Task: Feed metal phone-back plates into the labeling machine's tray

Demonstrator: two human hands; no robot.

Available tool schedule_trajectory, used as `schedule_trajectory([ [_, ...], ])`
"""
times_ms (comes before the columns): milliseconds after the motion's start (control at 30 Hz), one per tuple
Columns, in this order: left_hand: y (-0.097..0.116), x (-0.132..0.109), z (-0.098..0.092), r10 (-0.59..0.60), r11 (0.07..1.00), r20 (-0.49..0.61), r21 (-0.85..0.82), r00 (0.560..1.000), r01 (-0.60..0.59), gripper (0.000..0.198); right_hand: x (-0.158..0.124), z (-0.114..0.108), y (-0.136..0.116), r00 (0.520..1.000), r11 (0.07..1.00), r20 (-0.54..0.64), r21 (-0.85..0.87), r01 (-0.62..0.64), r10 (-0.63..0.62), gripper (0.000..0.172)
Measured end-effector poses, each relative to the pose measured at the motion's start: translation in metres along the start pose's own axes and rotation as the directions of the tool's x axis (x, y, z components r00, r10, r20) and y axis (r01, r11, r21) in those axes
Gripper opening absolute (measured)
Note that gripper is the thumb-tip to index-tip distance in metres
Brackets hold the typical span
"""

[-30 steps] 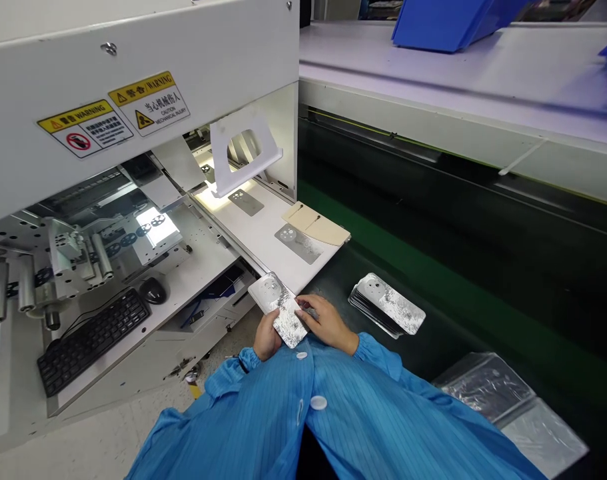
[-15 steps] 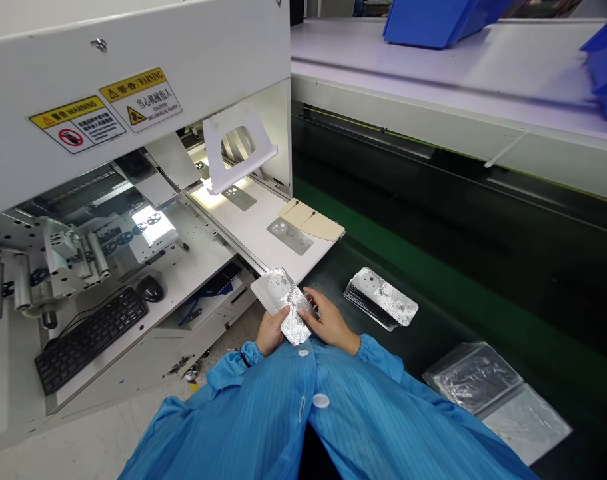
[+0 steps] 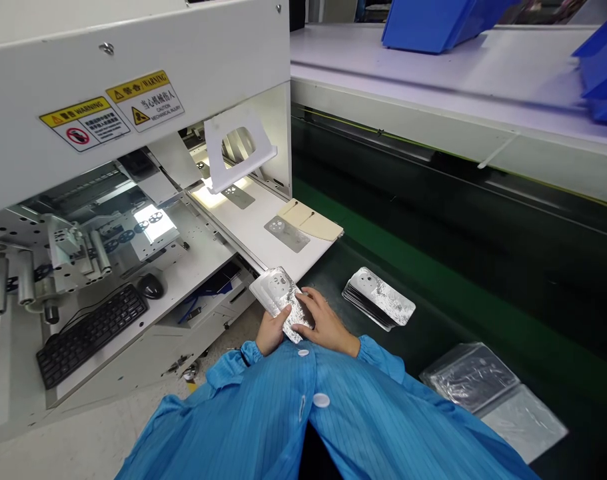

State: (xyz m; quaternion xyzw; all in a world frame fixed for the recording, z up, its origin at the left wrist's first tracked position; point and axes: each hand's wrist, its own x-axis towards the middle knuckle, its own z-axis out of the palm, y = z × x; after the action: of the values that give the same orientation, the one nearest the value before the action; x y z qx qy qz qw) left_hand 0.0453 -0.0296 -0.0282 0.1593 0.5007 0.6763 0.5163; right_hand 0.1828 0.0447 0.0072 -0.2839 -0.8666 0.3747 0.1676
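A small stack of silver, foil-like rectangular plates (image 3: 279, 285) with rounded corners and round cut-outs is held tilted in front of my blue coat. My left hand (image 3: 272, 331) grips its lower left edge, thumb on the top face and fingers hidden underneath. My right hand (image 3: 326, 325) is at the right side, its thumb and index finger lying on the shiny face; its other fingers are partly hidden. To the right, a thicker pile of similar plates (image 3: 380, 297) sits on the dark green belt.
Left stands a white machine (image 3: 133, 40) with a keyboard (image 3: 90, 333) and a mouse (image 3: 150, 286). Its white feed table (image 3: 256, 230) carries single plates and a cream piece (image 3: 313, 220). Plastic bags (image 3: 476, 380) lie on the belt (image 3: 448, 293). Blue bins (image 3: 428, 27) stand on the shelf behind.
My right fingers have shifted from the right edge onto the face of the held plates. Their upper left edges look slightly more fanned. My left hand stays nearly in place.
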Motion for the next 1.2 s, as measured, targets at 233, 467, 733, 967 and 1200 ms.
schedule_trajectory([
  [233,0.003,-0.003,0.008,-0.018,0.998,-0.015,-0.065,1.0,0.017,0.051,-0.001,-0.001,0.002,0.999,0.999,0.04,-0.031,0.03,-0.029,0.073],
  [467,0.01,-0.006,0.017,-0.065,0.984,-0.045,-0.17,0.997,0.056,0.061,-0.002,-0.001,0.003,0.998,0.996,0.041,-0.067,0.05,-0.047,0.078],
  [733,0.01,-0.006,0.017,-0.103,0.969,-0.124,-0.238,0.987,0.071,0.064,-0.001,0.0,0.004,0.998,0.996,0.06,-0.08,0.031,-0.027,0.077],
  [967,0.004,-0.003,0.01,-0.026,0.986,-0.06,-0.166,0.998,0.016,0.06,-0.001,0.0,0.005,0.999,0.994,0.028,-0.101,0.044,-0.042,0.075],
  [1200,0.001,-0.002,0.005,-0.011,0.994,-0.055,-0.107,0.998,0.005,0.06,0.0,0.0,0.005,1.0,0.993,0.004,-0.118,0.029,-0.029,0.074],
])
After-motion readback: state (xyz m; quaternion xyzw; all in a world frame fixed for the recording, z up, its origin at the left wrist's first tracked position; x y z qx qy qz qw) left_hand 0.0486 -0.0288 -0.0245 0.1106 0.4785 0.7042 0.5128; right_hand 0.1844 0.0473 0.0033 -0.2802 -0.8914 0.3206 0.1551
